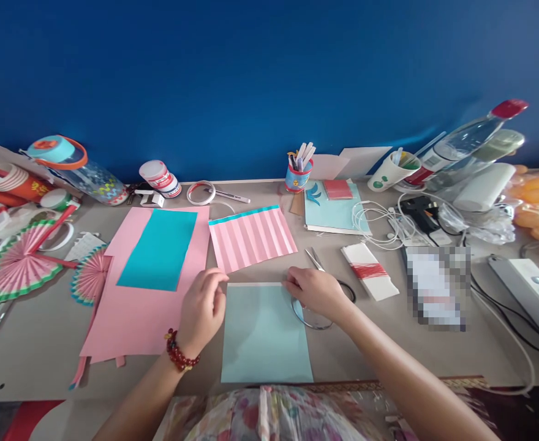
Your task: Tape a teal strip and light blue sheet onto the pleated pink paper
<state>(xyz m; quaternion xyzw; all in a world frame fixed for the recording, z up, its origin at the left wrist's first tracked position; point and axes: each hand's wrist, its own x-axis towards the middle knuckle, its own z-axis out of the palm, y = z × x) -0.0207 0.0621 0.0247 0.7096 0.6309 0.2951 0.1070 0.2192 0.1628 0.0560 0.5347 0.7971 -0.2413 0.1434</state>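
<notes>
A light blue sheet of paper [267, 343] lies flat at the table's front edge, before my body. My left hand [204, 309], a red bead bracelet on its wrist, is closed at the sheet's far left corner, fingertips bent in. At the far right corner my right hand [318, 294] is closed, fingers curled down on the paper's edge. Scissors [315, 260] lie partly hidden under my right hand, one black handle loop showing beside it. Beyond the sheet rests a pleated pink paper [253, 239] with a blue strip along its far edge.
Pink sheets [131, 324] with a teal paper [159, 248] on top lie left, beside paper fans [21, 260]. At right are a card wound with red thread [369, 271], white cables [380, 220] and a power strip [533, 288]. A pen cup [298, 177] and bottles [465, 150] stand behind.
</notes>
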